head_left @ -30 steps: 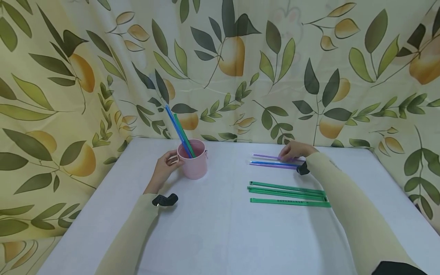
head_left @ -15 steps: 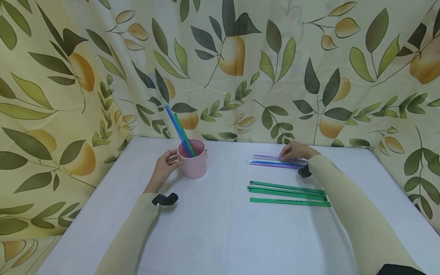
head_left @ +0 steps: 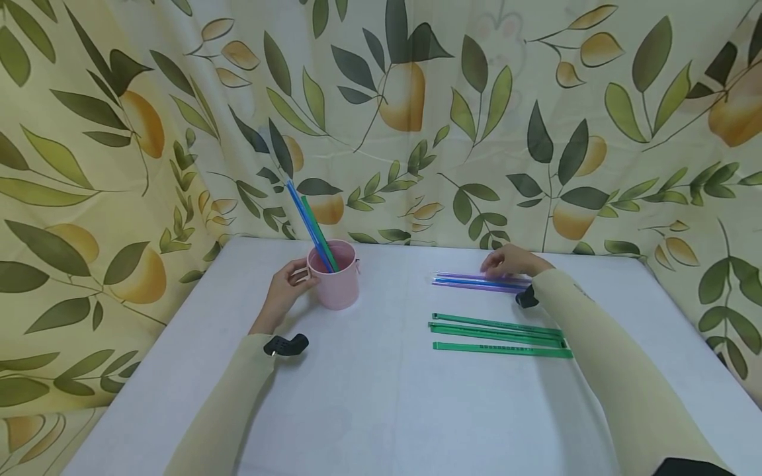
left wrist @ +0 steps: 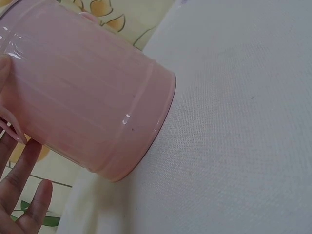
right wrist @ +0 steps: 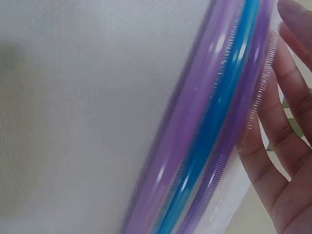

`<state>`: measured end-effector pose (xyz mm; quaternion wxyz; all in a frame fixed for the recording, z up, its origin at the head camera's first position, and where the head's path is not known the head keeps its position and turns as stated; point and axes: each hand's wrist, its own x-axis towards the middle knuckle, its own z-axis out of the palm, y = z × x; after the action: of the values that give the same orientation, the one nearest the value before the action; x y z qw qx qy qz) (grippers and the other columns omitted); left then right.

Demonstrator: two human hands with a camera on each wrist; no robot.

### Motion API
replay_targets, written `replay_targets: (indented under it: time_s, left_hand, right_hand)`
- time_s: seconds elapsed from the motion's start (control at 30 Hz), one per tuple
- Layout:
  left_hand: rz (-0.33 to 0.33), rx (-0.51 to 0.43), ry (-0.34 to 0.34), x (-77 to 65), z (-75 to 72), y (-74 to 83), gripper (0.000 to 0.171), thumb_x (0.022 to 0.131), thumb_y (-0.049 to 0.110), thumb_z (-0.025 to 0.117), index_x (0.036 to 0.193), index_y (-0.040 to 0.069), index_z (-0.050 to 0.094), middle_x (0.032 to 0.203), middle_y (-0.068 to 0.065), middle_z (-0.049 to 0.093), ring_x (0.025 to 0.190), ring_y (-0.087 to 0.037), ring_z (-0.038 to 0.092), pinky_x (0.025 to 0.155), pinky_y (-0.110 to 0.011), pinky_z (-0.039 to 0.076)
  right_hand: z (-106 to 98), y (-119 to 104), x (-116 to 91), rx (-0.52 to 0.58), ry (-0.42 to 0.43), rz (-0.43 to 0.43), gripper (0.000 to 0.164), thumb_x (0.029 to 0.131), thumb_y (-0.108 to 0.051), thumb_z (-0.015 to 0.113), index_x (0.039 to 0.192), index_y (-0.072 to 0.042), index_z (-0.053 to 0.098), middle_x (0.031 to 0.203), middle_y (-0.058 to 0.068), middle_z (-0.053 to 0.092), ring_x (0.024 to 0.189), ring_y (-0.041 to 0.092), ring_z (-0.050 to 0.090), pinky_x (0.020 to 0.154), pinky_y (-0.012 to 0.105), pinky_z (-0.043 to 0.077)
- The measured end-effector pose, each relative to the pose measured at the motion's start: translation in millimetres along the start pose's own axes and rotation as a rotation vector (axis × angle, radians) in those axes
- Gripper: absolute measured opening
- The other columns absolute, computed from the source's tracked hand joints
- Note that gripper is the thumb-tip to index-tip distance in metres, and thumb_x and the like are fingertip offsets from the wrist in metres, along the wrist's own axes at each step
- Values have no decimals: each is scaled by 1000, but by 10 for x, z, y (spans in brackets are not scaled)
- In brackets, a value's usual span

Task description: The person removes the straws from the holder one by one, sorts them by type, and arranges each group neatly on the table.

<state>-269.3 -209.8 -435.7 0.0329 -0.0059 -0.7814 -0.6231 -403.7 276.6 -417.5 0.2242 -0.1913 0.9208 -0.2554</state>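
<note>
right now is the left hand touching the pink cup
Touching. The left wrist view shows it: the thumb of the left hand lies against the wall of the pink cup, with no gap between them.

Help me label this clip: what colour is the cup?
The cup is pink, shown best in the left wrist view.

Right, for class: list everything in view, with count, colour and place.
Cup: one, pink, table's left.
Cup sticks: count unclear, blue and green, inside.
Wrapped sticks: three, two purple, one blue, table's right.
Nearer sticks: at least four, green, table's right.
Table: one, white, beneath.
Curtain: one, patterned cream, behind.
Dark shape: one, black, bottom right.
Wrist devices: two, black, on wrists.
Sleeves: two, beige, on arms.
Left hand: one, holding cup.
Right hand: one, at wrapped sticks.
</note>
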Motion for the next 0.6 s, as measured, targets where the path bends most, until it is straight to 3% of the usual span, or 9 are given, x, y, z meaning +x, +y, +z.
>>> replay_targets:
  time_s: [0.2, 0.33, 0.47, 0.6]
  left_hand:
    - [-5, -10, -6, 11, -2, -17, 56, 86, 17, 68, 135, 3, 45, 142, -14, 45, 130, -29, 46, 106, -37, 43]
    - [2, -11, -7, 15, 0, -27, 56, 86, 17, 68, 135, 3, 45, 142, -14, 45, 130, -29, 46, 106, -35, 43]
    - [20, -15, -8, 20, 0, -27, 55, 86, 16, 68, 134, 1, 45, 141, -15, 45, 130, -29, 47, 104, -31, 45]
    - [21, -20, -11, 5, -8, -9, 55, 86, 15, 68, 133, 0, 45, 140, -15, 46, 129, -29, 47, 101, -25, 47]
  right_hand:
    - [3, -80, -57, 95, 52, -18, 44, 89, -19, 65, 126, 1, 54, 114, 22, 64, 96, 26, 63, 82, 34, 57]
    - [18, -162, -69, 200, 101, -97, 52, 90, -16, 63, 134, 3, 44, 122, 26, 59, 107, 31, 62, 89, 40, 55]
    - [22, -248, -78, 298, 165, -181, 56, 89, -18, 64, 136, 4, 41, 125, 28, 57, 102, 17, 65, 90, 41, 55]
    - [40, -400, -133, 366, 227, -231, 58, 90, -22, 64, 137, 3, 40, 126, 29, 56, 93, -1, 64, 88, 33, 56]
